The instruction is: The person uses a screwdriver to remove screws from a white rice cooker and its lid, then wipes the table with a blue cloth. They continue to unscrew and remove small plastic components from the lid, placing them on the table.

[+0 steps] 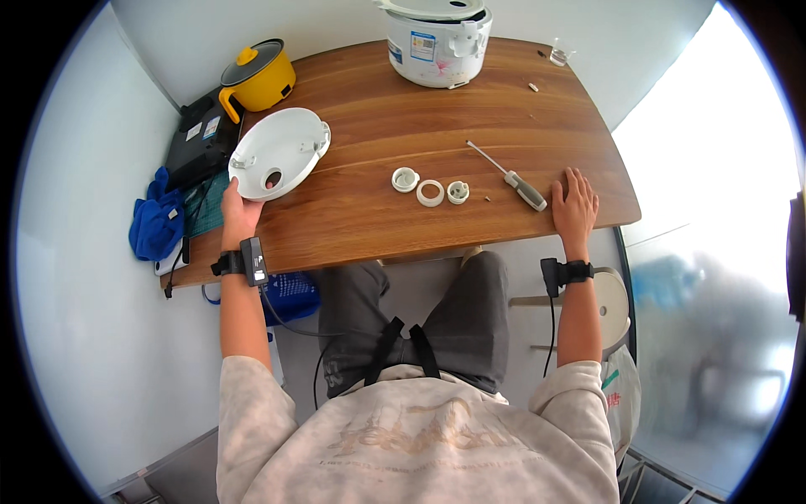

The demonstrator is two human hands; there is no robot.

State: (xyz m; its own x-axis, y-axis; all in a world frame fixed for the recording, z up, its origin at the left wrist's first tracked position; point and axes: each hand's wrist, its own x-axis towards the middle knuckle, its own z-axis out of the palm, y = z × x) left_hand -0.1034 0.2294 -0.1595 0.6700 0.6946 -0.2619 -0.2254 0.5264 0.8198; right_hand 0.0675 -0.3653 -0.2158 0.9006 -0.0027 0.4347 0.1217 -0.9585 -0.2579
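My left hand [240, 207] grips the lower rim of a white bowl-shaped shell [281, 143], tilted with its inside toward me. The shell has a round hole near its bottom and small metal clips at its sides. Flat on the table at the right lies my right hand [576, 202], fingers stretched out and holding nothing. Just left of it is a screwdriver [525, 190] with a grey and white handle. In the middle sit a white round threaded cap [405, 179], a white ring [430, 193] and a small white socket-like part [457, 192].
A white rice cooker [438, 50] stands at the back, and a yellow electric pot [257, 77] at the back left. Below the pot are a black case [201, 143] and a blue cloth [157, 220]. A clear cup [561, 54] stands far right. A stool [617, 307] is beside me.
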